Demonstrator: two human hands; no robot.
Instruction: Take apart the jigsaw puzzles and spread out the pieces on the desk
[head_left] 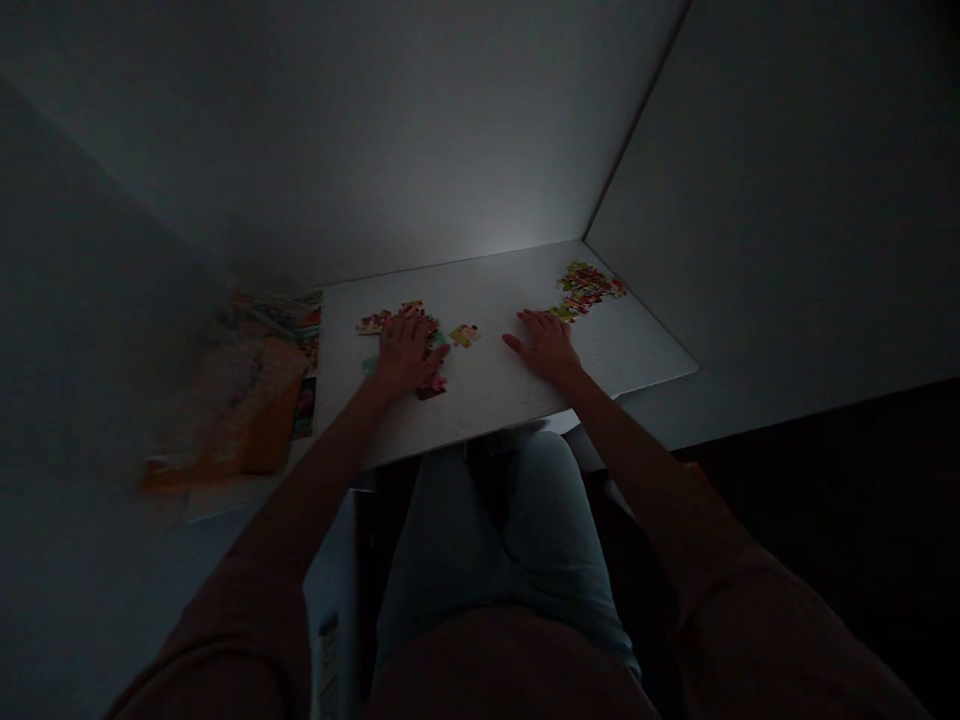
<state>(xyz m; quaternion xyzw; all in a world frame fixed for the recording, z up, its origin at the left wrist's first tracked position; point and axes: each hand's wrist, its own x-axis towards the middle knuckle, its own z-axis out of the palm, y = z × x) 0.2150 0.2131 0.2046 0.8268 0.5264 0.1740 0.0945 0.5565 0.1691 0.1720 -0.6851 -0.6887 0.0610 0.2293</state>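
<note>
Under dim light, my left hand (405, 355) lies spread, palm down, over a loose pile of puzzle pieces (433, 386) on the white tabletop (487, 385). My right hand (547, 347) rests with its fingers apart, its fingertips beside the near end of a second cluster of puzzle pieces (589, 284) toward the back right corner. Between the two hands sits a small puzzle part (465, 335), touched by neither. What lies beneath my left palm is hidden.
At the table's left end are an orange-brown packet (266, 425), blurred, and colourful printed sheets or pictures (306, 400). Walls (450, 150) border the table's back and right side. My legs (555, 510) are below the front edge.
</note>
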